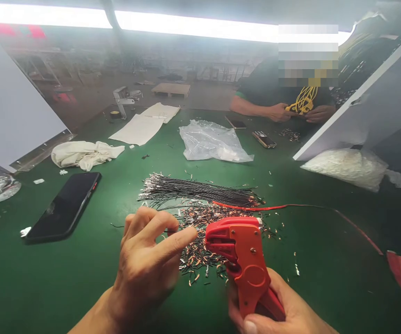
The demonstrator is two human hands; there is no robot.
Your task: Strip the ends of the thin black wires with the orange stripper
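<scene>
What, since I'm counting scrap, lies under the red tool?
Under the red tool, held in the right hand, a heap of cut wire bits spreads on the green table; what lies directly beneath its head is hidden.

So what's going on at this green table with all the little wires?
A person's right hand grips a red plier-like hand tool, its head pointing at a heap of short wire scraps. The left hand is beside the tool's head, fingers pinched; whether it holds a wire is unclear. A bundle of black wires lies behind on the green table, with a phone to the left. Across the table, another person's hands handle yellow wires.
</scene>
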